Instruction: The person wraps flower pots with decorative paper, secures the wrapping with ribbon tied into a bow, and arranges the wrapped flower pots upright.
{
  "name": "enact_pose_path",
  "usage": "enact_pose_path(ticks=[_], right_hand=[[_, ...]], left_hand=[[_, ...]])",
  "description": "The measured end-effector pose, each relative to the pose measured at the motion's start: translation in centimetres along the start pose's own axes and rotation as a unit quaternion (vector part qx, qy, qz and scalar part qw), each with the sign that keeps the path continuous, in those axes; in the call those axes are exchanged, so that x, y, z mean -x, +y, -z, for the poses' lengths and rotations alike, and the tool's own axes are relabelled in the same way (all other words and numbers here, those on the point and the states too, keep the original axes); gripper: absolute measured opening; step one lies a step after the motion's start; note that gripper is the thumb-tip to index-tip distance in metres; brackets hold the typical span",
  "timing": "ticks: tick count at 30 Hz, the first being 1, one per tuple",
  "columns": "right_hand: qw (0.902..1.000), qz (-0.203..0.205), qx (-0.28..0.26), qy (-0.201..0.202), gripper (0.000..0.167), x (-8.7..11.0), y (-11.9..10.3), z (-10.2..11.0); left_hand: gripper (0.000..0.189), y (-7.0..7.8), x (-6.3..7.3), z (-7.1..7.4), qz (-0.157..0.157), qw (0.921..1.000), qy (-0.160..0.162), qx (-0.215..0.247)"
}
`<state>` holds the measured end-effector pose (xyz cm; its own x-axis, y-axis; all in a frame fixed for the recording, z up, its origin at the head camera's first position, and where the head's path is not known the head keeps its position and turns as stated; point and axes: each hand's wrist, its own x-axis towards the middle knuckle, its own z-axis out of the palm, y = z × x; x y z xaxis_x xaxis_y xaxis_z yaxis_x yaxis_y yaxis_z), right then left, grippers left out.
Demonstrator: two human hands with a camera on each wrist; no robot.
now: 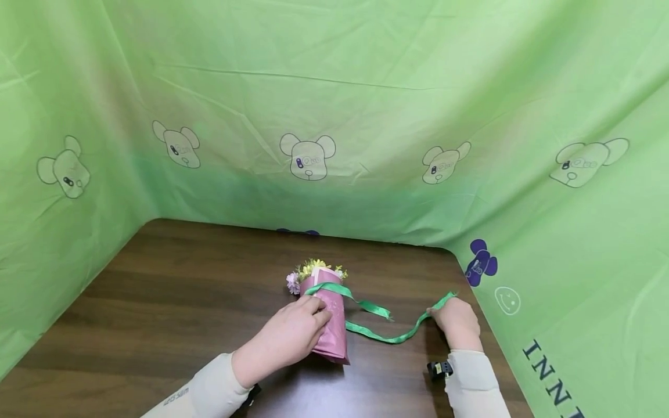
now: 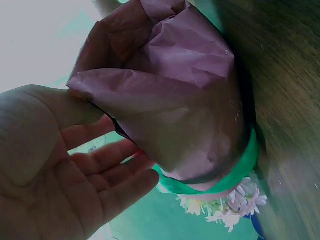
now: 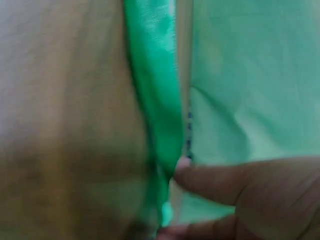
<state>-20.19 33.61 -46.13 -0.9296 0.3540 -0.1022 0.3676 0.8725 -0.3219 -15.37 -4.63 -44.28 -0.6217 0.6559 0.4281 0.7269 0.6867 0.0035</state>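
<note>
A small bouquet [image 1: 330, 328] in pink-purple wrapping paper lies on the table, its yellow and pale purple flowers [image 1: 308, 270] at the far end. My left hand [image 1: 290, 334] rests on the wrap; in the left wrist view its fingers [image 2: 125, 192] look nearly straight against the paper, their tips partly hidden. A green ribbon [image 1: 331, 287] passes around the bouquet below the flowers, a short frayed end lying to the right. Its longer tail curves across the table to my right hand [image 1: 457, 322], which pinches it near the end between thumb and finger.
Dark wooden table [image 1: 198, 290] with a green printed curtain [image 1: 366, 116] behind it and along both sides. The right-hand curtain hangs close beside the right hand. Black straps [image 1: 440, 370] show at the wrists.
</note>
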Motion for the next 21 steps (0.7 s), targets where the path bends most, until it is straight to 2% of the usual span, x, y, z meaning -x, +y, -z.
enact_pose_path(ticks=[3, 8, 12, 14, 16, 19, 21], right_hand=[[0.9991, 0.033, -0.012, -0.026, 0.027, -0.3, 0.3, -0.3], [0.9922, 0.121, -0.03, -0.002, 0.014, -0.9, 0.0, -0.7], [0.9812, 0.146, -0.125, -0.016, 0.01, -0.7, -1.7, 0.8], [0.9691, 0.165, -0.181, -0.027, 0.013, -0.3, -3.2, 2.1], [0.9519, 0.191, -0.236, -0.038, 0.017, 0.4, -4.9, 3.6], [0.9262, 0.239, -0.289, -0.037, 0.022, 1.6, -7.5, 5.6], [0.9146, 0.261, -0.307, -0.036, 0.024, 2.4, -9.2, 6.7]], left_hand=[[0.017, 0.0, 0.2, 0.0, 0.003, 1.0, -0.001, 0.0], [0.016, 0.2, 0.4, 0.1, 0.007, 0.9999, -0.003, -0.012], [0.015, 0.5, 0.5, 0.1, 0.01, 0.9996, -0.004, -0.028], [0.015, 0.6, 0.5, 0.1, 0.012, 0.9994, -0.003, -0.033], [0.015, 0.7, 0.4, 0.0, 0.014, 0.9992, -0.006, -0.037], [0.017, 0.8, 0.3, -0.1, 0.016, 0.999, -0.012, -0.04], [0.017, 0.8, 0.1, -0.2, 0.015, 0.9989, -0.015, -0.042]])
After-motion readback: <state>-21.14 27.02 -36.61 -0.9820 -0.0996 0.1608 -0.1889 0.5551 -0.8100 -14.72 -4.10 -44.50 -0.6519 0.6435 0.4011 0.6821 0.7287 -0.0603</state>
